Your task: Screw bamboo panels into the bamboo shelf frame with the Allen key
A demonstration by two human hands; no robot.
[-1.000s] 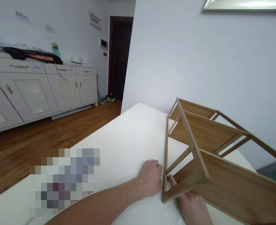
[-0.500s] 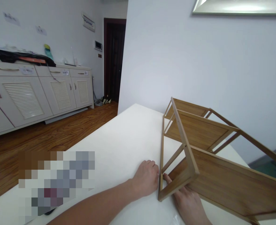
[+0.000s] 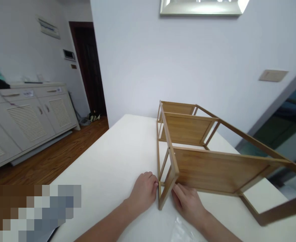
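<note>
A bamboo shelf rack (image 3: 200, 164) lies on its side on the white table (image 3: 117, 161), its side frame toward me. My left hand (image 3: 143, 192) rests on the table with curled fingers, its fingertips pinched against the near lower corner of the side frame. My right hand (image 3: 188, 201) lies just inside the frame, fingers extended and touching the frame's bottom rail and lowest shelf panel. What the left fingertips pinch is too small to make out.
A clear plastic bag (image 3: 182, 232) lies at the near table edge by my right wrist. White cabinets (image 3: 29, 114) stand along the left wall over wooden floor (image 3: 54, 161). A dark door (image 3: 87, 67) is behind, and a white wall (image 3: 188, 60) backs the table.
The view has swung right, so the rack sits more central. Both hands stay at the rack's near corner; my right hand has come out further from under the frame.
</note>
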